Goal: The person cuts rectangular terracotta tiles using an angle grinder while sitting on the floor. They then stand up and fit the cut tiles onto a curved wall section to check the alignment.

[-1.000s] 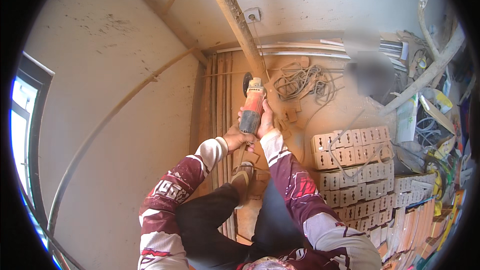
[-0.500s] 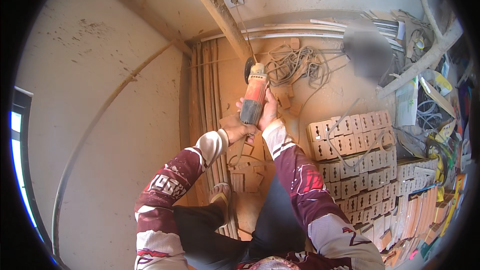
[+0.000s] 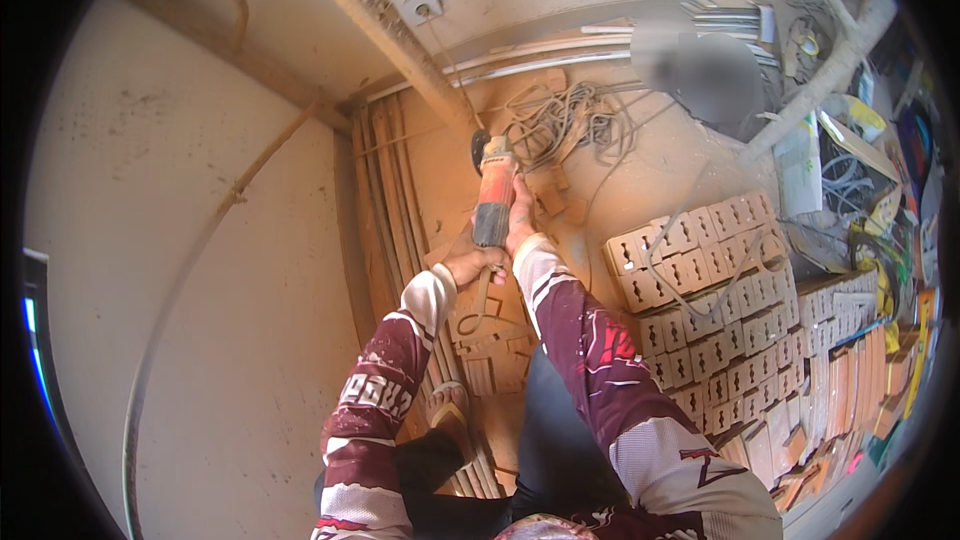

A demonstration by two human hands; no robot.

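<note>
A red and black angle grinder (image 3: 494,192) points away from me, its pale gear head at the far end. The dark disc (image 3: 480,150) shows at the left of that head, near the foot of a slanted wooden pole (image 3: 400,45). Along the right side of the body my right hand (image 3: 521,212) is closed around the grip. My left hand (image 3: 472,262) is closed at the rear end, its fingers partly hidden under the tool. Below the hands a cord (image 3: 481,302) hangs in a loop.
Stacked hollow bricks (image 3: 690,265) stand at the right. Tangled cable (image 3: 575,125) lies on the dusty floor beyond the grinder. Long wooden strips (image 3: 390,170) run along the left, beside my foot (image 3: 447,408). A branch-like pole (image 3: 822,80) leans at the far right, near mixed clutter.
The whole view has shifted and turned slightly. My hands and the grinder sit a little further left in the picture, with the same hold on the tool.
</note>
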